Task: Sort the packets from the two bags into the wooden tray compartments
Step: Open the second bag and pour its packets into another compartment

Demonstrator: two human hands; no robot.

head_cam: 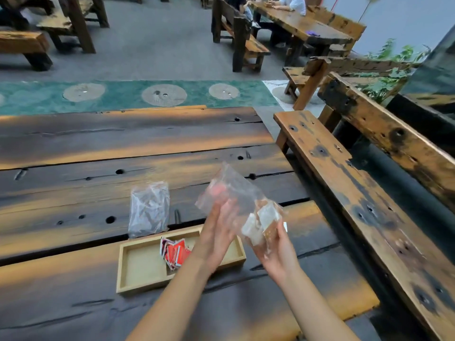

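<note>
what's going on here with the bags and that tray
A person at a wooden table holds a clear plastic bag above a wooden tray. The right hand grips the end holding white and brown packets; the left hand rests flat against the bag. Red packets already lie in the tray's middle compartment, the left one is empty, and an emptied bag lies behind the tray.

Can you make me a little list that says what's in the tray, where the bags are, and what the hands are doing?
wooden tray: red packets in middle part; left part bare
empty clear bag: on table behind tray
second clear bag: held up, white and brown packets inside
left hand: against the bag
right hand: gripping bag bottom
</note>
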